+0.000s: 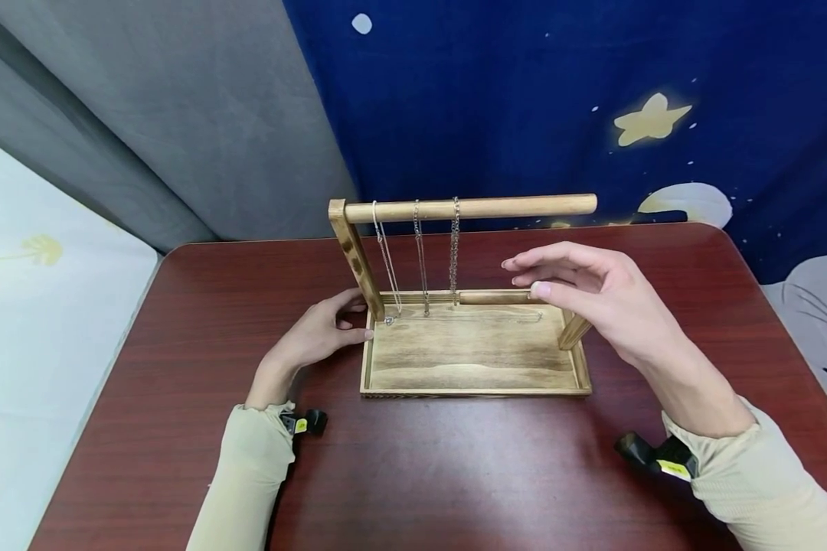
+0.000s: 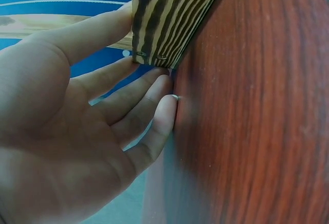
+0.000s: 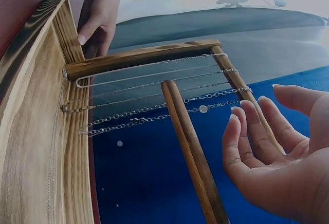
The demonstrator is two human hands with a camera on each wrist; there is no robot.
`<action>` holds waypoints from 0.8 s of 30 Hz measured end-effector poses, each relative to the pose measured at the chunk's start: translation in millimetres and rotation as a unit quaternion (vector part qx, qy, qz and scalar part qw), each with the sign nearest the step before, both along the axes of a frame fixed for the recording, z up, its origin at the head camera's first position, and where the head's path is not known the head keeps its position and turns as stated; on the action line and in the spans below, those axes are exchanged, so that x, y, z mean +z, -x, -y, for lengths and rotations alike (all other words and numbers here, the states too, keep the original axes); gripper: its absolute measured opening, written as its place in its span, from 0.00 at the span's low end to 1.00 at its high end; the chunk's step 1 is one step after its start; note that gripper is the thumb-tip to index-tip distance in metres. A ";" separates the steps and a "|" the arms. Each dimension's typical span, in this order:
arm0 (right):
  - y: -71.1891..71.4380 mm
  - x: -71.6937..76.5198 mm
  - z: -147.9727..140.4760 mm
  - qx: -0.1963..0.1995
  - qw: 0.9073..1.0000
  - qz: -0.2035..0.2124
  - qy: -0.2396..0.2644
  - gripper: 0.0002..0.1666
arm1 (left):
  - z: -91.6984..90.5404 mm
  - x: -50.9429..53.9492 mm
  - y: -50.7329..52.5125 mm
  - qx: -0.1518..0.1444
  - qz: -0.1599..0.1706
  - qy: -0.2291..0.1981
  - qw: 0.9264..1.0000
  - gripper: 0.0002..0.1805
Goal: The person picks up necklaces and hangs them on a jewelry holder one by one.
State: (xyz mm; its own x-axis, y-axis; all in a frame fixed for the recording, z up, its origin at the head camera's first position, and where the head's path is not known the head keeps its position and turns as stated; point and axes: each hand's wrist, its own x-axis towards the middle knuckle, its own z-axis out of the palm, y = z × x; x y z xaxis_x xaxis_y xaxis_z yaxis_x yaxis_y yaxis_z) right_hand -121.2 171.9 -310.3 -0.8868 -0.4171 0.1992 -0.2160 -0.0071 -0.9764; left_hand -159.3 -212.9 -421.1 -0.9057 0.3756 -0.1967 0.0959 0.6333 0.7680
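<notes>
A wooden jewelry stand [image 1: 472, 360] with a shallow tray base stands on the table. Three silver necklaces hang from its top bar [image 1: 531, 205]: a thin one [image 1: 386, 256] at the left, a second [image 1: 421, 260], and a thicker chain [image 1: 454, 252]. Another fine chain [image 3: 53, 157] lies along the tray. My left hand [image 1: 317, 327] holds the tray's left end, thumb at the side wall and fingertips at the back corner [image 2: 154, 62]. Beside the right post [image 1: 575, 329], my right hand [image 1: 593, 287] hovers with loosely bent fingers, holding nothing.
The dark red-brown table [image 1: 469, 467] extends around the stand. Behind it hang a grey curtain [image 1: 200, 115] and a blue cloth [image 1: 482, 92] with stars. A small black device [image 1: 661, 455] is strapped to each wrist.
</notes>
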 end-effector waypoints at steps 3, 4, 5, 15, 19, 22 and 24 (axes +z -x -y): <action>-2.5 0.0 -1.6 -0.003 1.000 -0.005 -0.009 0.17 | 0.6 -0.2 0.3 0.003 0.002 -0.002 1.000 0.39; -3.6 -0.1 -2.2 -0.004 1.000 -0.007 -0.014 0.17 | 0.8 -0.3 0.4 0.004 0.003 -0.003 1.000 0.39; -4.7 -0.2 -2.6 -0.005 1.000 -0.010 -0.019 0.17 | 0.7 -0.5 0.4 0.005 0.005 -0.005 1.000 0.39; -15.6 -8.1 -7.3 0.002 0.999 -0.005 -0.038 0.19 | -0.7 0.3 1.3 -0.003 -0.002 -0.005 1.000 0.39; -18.3 -15.9 -9.4 0.018 0.999 -0.006 -0.035 0.19 | -0.7 0.0 1.4 -0.005 -0.009 -0.007 1.000 0.39; -19.8 -21.4 -9.5 0.028 0.999 -0.006 -0.039 0.18 | 0.5 -0.7 0.4 -0.003 -0.008 -0.007 1.000 0.38; -20.7 -25.0 -9.1 0.032 0.998 -0.006 -0.052 0.18 | 1.9 -1.3 -0.7 -0.001 -0.003 -0.006 1.000 0.38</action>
